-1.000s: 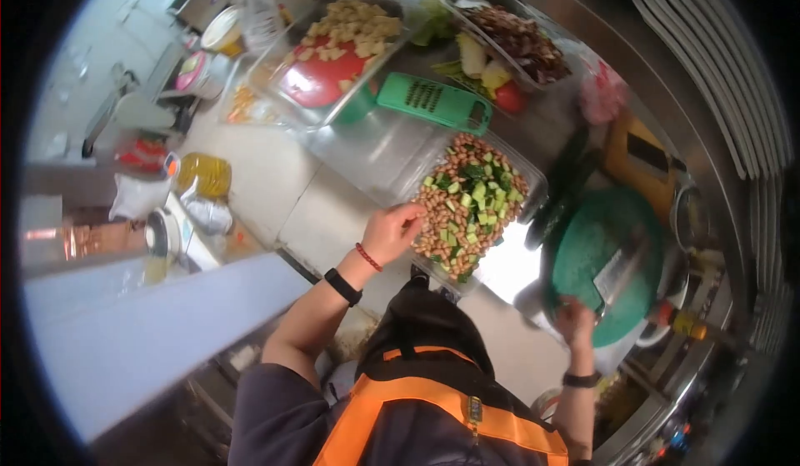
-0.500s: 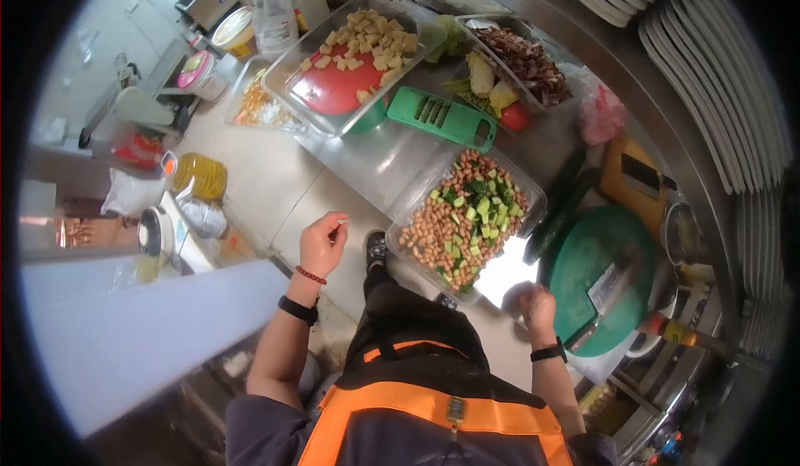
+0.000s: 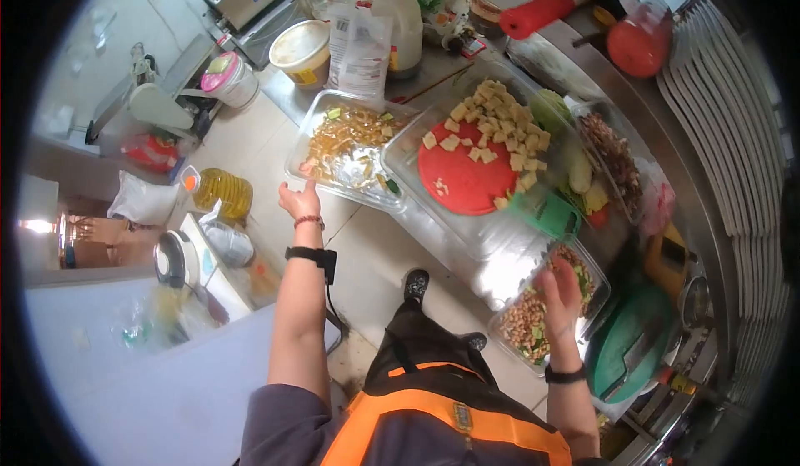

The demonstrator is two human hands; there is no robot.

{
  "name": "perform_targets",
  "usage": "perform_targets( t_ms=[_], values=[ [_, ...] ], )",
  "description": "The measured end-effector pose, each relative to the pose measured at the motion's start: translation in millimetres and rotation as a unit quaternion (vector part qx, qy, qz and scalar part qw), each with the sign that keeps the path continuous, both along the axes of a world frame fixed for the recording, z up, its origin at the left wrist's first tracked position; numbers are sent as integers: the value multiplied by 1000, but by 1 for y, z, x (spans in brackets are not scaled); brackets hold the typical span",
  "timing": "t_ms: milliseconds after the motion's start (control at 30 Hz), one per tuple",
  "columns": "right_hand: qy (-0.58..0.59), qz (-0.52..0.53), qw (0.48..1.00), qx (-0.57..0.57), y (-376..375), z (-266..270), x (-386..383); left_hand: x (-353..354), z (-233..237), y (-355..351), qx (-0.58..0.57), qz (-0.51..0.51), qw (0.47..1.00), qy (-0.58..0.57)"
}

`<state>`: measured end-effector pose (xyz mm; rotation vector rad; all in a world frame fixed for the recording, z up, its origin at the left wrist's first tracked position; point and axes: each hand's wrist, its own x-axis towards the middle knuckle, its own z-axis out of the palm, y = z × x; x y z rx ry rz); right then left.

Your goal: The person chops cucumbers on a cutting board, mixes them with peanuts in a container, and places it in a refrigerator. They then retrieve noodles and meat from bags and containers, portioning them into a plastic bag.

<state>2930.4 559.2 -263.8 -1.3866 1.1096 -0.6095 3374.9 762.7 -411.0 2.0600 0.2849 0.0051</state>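
Note:
My left hand [image 3: 300, 202] reaches forward with its fingers apart, fingertips right at the near left corner of a clear container [image 3: 375, 192]. In that container lie yellowish translucent strips [image 3: 346, 145] with a few green pieces. My right hand [image 3: 561, 289], slightly blurred, hangs with fingers stretched over a second clear container [image 3: 500, 333] of peanuts [image 3: 522, 323] and diced cucumber, partly hiding it. Between them stands a larger clear container [image 3: 408, 166] with pale tofu-like cubes [image 3: 500, 116], a red round lid [image 3: 467, 178] showing through it.
A green grater [image 3: 546, 216] lies beside the large container. To the right are a green chopping board [image 3: 608, 358] with a cleaver [image 3: 640, 345] and stacked plates [image 3: 717, 116]. Jugs [image 3: 394, 32] and a white tub [image 3: 300, 52] stand at the back. An oil bottle [image 3: 223, 192] is at left.
My view and body have shifted left. My left hand has moved forward to the container of yellowish strips. My right hand has opened from a curled shape and moved over the peanut container.

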Motion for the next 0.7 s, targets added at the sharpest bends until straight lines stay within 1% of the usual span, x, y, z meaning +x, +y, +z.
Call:
perform_targets(
  t_ms=[67, 100, 133, 167, 200, 233, 267, 333, 400, 433, 500, 533, 567, 600, 633, 667, 700],
  values=[
    [-53, 34, 990, 130, -2, 12, 83, 40, -5, -1, 157, 42, 985, -57],
    [-55, 52, 985, 156, -5, 9, 113, 56, -8, 5, 208, 44, 972, -96],
    [-60, 62, 981, 176, -9, 5, 134, 73, -10, 4, 201, 32, 974, -96],
    [-59, 50, 983, 169, -14, 0, 147, 86, -13, 6, 188, -26, 978, -86],
    [-69, 71, 980, 174, -18, -6, 156, 96, -17, 6, 175, -85, 978, -76],
    [-78, 91, 976, 182, -19, -9, 162, 103, -20, 8, 171, -96, 977, -77],
    [-79, 79, 978, 178, -20, -10, 167, 108, -23, 10, 165, -107, 976, -94],
    [-115, 48, 967, 223, -20, -10, 169, 115, -32, 13, 157, -130, 973, -111],
    [-117, 31, 968, 219, -27, -9, 167, 116, -44, 10, 64, -120, 988, -71],
    [-114, 33, 968, 223, -31, -7, 163, 113, -42, 6, 63, -138, 986, -71],
    [-109, 30, 968, 225, -41, 0, 151, 98, -27, -6, 147, -148, 972, -104],
    [-109, 0, 969, 222, -47, 1, 135, 83, -17, -18, 223, -150, 952, -145],
    [-132, 25, 964, 232, -54, 0, 116, 67, -6, -29, 294, -149, 925, -190],
    [-155, 50, 957, 240, -61, 0, 92, 52, -3, -38, 219, -161, 941, -204],
    [-134, 78, 962, 226, -66, 2, 62, 37, 4, -44, 144, -164, 953, -213],
    [-84, 100, 976, 175, -69, -10, 23, 1, 36, -64, 73, -186, 958, -208],
    [3, 85, 988, 131, -69, -26, -21, -42, 63, -85, 2, -207, 958, -199]
  ],
)
